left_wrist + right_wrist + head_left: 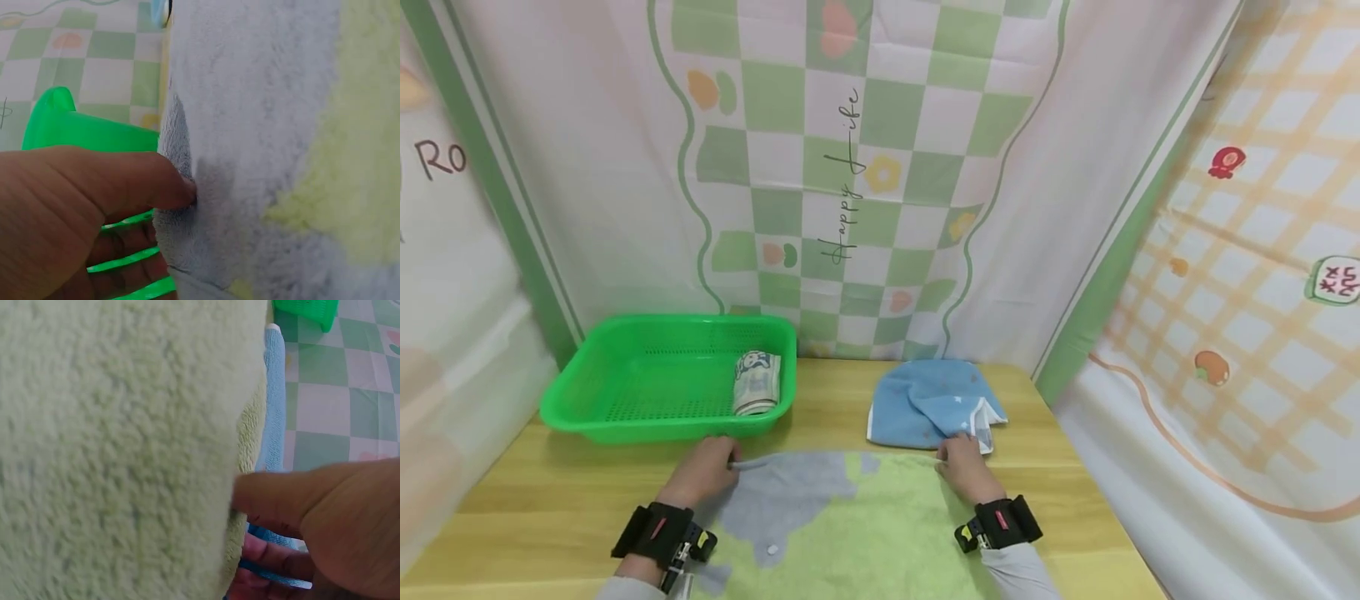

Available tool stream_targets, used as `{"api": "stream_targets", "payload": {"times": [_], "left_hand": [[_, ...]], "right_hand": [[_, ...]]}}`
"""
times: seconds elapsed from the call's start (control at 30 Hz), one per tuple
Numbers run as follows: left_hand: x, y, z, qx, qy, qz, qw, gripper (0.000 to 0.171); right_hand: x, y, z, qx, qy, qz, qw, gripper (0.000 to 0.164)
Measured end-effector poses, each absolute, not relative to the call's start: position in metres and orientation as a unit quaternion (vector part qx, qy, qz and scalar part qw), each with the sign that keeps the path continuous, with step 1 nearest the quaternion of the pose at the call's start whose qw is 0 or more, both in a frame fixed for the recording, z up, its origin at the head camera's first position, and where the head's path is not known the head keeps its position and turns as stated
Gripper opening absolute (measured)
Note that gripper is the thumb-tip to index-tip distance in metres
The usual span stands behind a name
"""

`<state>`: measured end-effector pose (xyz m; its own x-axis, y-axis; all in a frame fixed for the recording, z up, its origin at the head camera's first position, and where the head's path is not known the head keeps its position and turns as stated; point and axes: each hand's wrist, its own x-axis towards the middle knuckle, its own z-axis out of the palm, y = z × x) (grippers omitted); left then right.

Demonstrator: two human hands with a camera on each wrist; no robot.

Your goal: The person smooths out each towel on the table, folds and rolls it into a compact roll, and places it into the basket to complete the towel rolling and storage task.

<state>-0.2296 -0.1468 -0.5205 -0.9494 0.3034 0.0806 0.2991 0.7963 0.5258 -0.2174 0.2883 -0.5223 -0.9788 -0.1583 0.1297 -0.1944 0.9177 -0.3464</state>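
A green and grey towel [850,525] spreads between both hands at the front of the table, its far edge drawn fairly straight. My left hand [703,471] pinches the grey far-left corner; in the left wrist view the thumb presses on the grey terry cloth [250,125], with the other fingers behind it. At the far-right corner my right hand [966,471] pinches the green part, and the right wrist view has the thumb over the towel's edge [247,444]. Just beyond the right hand lies a crumpled blue towel [917,404] with white trim.
A green plastic basket [625,425] stands at the back left, close beyond the left hand. Inside it at the right sits a rolled cloth [757,383] with a printed figure. Printed curtains [865,167] enclose the wooden table [1060,483] at the back and sides.
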Motion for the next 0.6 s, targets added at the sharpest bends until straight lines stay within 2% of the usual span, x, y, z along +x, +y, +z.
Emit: {"api": "stream_targets", "payload": {"times": [0.27,0.5,0.6], "left_hand": [[-0.224,-0.153,-0.515,0.171,0.944,0.283,-0.008,0.016],[-0.217,-0.158,-0.501,0.173,0.939,0.297,0.001,0.013],[-0.215,-0.16,-0.494,0.183,0.931,0.315,-0.011,0.012]], "right_hand": [[-0.211,0.291,-0.521,0.089,-0.966,0.241,0.003,0.025],[-0.208,0.296,-0.512,0.089,-0.969,0.217,0.072,0.026],[-0.211,0.299,-0.506,0.084,-0.968,0.219,0.088,0.026]]}}
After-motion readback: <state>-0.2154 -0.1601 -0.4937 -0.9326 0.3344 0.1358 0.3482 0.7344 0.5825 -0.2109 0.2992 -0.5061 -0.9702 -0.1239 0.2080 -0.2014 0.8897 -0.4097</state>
